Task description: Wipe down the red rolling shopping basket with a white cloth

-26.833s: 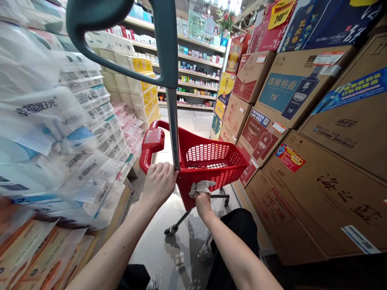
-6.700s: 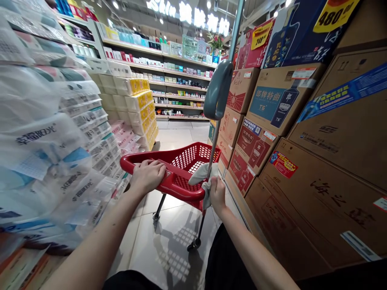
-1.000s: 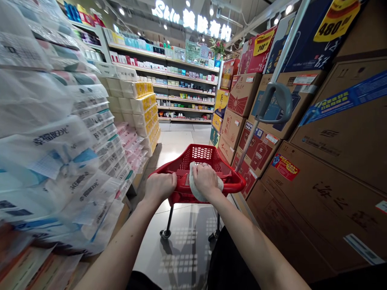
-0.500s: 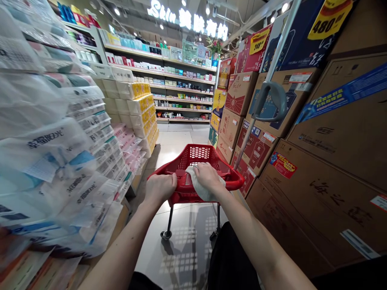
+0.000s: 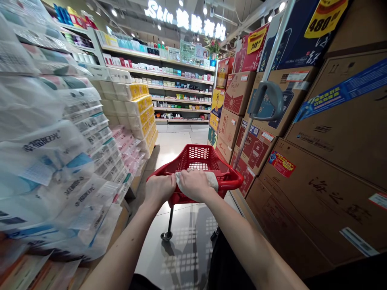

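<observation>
A red shopping cart (image 5: 232, 180) stands in front of me, its handle running across the near end of the basket. My left hand (image 5: 161, 187) is wrapped round the left part of that handle. Close beside it, my right hand (image 5: 194, 184) grips a pale cloth (image 5: 212, 180) and presses it onto the middle of the handle. Some of the cloth sticks out to the right of the hand, and a bit shows at the left between the two hands. Under the fingers the cloth is hidden.
Plastic-wrapped tissue packs (image 5: 51, 161) are piled on my left. Stacked cartons (image 5: 320, 201) line the right, with a metal pole (image 5: 243, 145) bearing a grey handle (image 5: 266, 100) before them. Shelves (image 5: 181, 89) of small goods cross the far end, beyond a tiled floor (image 5: 175, 139).
My right hand has moved left and slightly down along the handle with the cloth, close to my left hand. The cloth lies flatter round the handle. My left hand keeps its hold.
</observation>
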`<action>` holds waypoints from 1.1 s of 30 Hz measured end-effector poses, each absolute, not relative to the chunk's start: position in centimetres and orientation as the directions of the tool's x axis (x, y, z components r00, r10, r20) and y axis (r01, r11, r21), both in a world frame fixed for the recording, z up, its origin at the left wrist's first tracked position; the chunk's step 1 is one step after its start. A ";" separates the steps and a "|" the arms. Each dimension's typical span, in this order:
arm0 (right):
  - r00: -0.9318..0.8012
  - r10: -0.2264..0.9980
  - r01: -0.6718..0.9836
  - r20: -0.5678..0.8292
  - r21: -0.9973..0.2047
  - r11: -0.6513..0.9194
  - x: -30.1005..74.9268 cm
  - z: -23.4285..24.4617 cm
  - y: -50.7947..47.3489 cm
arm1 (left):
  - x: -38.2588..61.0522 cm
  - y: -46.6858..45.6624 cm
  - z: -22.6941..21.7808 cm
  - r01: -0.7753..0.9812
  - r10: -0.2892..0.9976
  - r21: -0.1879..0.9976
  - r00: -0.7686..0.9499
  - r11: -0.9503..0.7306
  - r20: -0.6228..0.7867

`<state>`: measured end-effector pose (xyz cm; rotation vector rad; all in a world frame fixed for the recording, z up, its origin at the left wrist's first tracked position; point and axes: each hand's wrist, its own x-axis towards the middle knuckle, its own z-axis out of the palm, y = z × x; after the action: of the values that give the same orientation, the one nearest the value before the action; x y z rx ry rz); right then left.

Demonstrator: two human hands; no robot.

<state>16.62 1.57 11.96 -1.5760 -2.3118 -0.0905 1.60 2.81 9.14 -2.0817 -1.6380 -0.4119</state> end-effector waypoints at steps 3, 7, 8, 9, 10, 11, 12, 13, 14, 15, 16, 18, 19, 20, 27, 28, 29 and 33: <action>-0.338 0.935 0.905 0.104 -0.237 0.353 17.0 12.9 4.1 | 1.9 2.4 9.2 0.978 0.836 -0.136 0.208 -0.161 0.508; -0.310 0.951 0.903 0.014 -0.307 0.299 18.4 13.3 5.8 | 1.9 2.4 9.4 0.981 0.849 -0.121 0.193 -0.153 0.491; -0.299 0.954 0.907 0.009 -0.308 0.287 18.9 13.3 5.9 | 1.9 2.4 9.4 0.982 0.853 -0.118 0.188 -0.149 0.487; -0.285 0.959 0.913 0.008 -0.303 0.274 19.5 13.2 5.8 | 1.8 2.5 9.4 0.983 0.857 -0.114 0.181 -0.143 0.483; -0.265 0.964 0.921 0.009 -0.293 0.256 20.2 13.2 5.7 | 1.7 2.6 9.4 0.984 0.860 -0.111 0.175 -0.138 0.479; -0.239 0.971 0.930 0.008 -0.286 0.231 20.9 13.1 5.4 | 1.6 2.7 9.3 0.985 0.863 -0.110 0.170 -0.134 0.476; -0.207 0.978 0.938 0.009 -0.282 0.201 21.6 13.0 5.1 | 1.5 2.7 9.3 0.985 0.865 -0.112 0.169 -0.131 0.472; -0.174 0.985 0.944 0.012 -0.282 0.170 22.3 12.8 4.7 | 1.4 2.8 9.3 0.985 0.868 -0.115 0.170 -0.131 0.467; -0.146 0.989 0.948 0.019 -0.284 0.145 23.0 12.7 4.3 | 1.4 2.9 9.2 0.984 0.870 -0.119 0.170 -0.129 0.463; -0.121 0.992 0.951 0.034 -0.283 0.126 23.7 12.5 3.8 | 1.3 2.9 9.2 0.984 0.872 -0.124 0.173 -0.130 0.458; -0.099 0.994 0.955 0.056 -0.274 0.110 24.2 12.2 3.2 | 1.2 3.0 9.2 0.983 0.873 -0.127 0.176 -0.132 0.455; -0.051 0.990 0.969 0.129 -0.232 0.080 24.9 11.5 1.9 | 1.2 3.0 9.2 0.983 0.873 -0.125 0.174 -0.131 0.455; -0.025 0.984 0.977 0.179 -0.204 0.062 25.0 11.0 1.2 | 1.2 3.0 9.2 0.984 0.873 -0.123 0.172 -0.129 0.456; -0.004 0.971 0.983 0.239 -0.176 0.048 25.0 10.6 0.5 | 1.3 3.0 9.2 0.984 0.874 -0.123 0.170 -0.127 0.456; 0.066 0.797 0.991 0.600 -0.131 0.017 22.6 8.0 -1.6 | 1.6 3.0 9.5 0.985 0.882 -0.123 0.167 -0.124 0.441; 0.080 0.783 0.989 0.617 -0.145 0.013 22.1 7.9 -1.6 | 1.6 3.0 9.6 0.983 0.881 -0.128 0.174 -0.131 0.439; 0.089 0.768 0.988 0.634 -0.155 0.014 21.5 7.8 -1.5 | 1.6 3.1 9.6 0.981 0.880 -0.134 0.184 -0.138 0.438; 0.061 0.712 0.988 0.700 -0.146 0.058 18.4 7.2 -1.3 | 1.9 3.1 9.5 0.978 0.872 -0.155 0.197 -0.141 0.449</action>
<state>18.36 -1.32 7.18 -1.7114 -1.7080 -0.5583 1.93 3.12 9.49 -2.0707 -1.7269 -0.3517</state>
